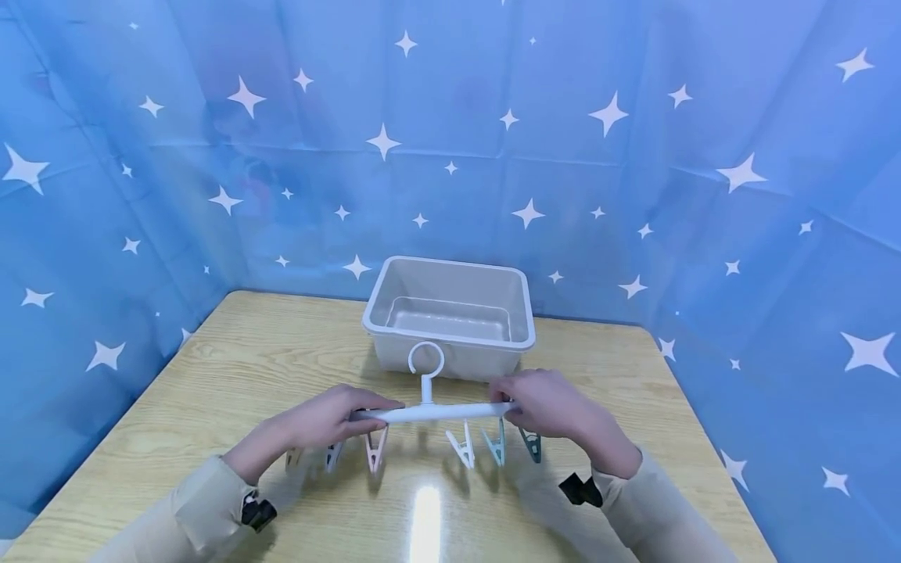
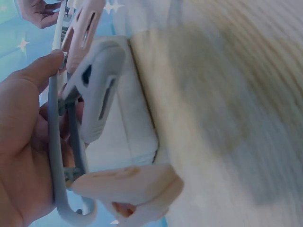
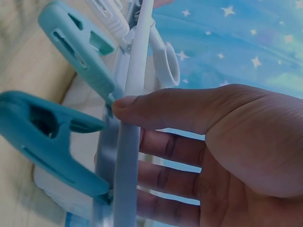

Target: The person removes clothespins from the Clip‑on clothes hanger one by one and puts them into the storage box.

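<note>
We log left hand (image 1: pixel 320 421) and right hand (image 1: pixel 545 403) curled round the hanger (image 1: pixel 454 411), near side of the bin (image 1: pixel 479 360). If 1 grip slackens, we judge 6 dangling clips (image 3: pixel 57 156) could swing.

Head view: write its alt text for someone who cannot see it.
A person's left hand and right hand hold a white clip hanger, with six clips hanging beneath, above a wood-grain table. Beyond it stands a gray bin, before a blue star-patterned curtain.
</note>
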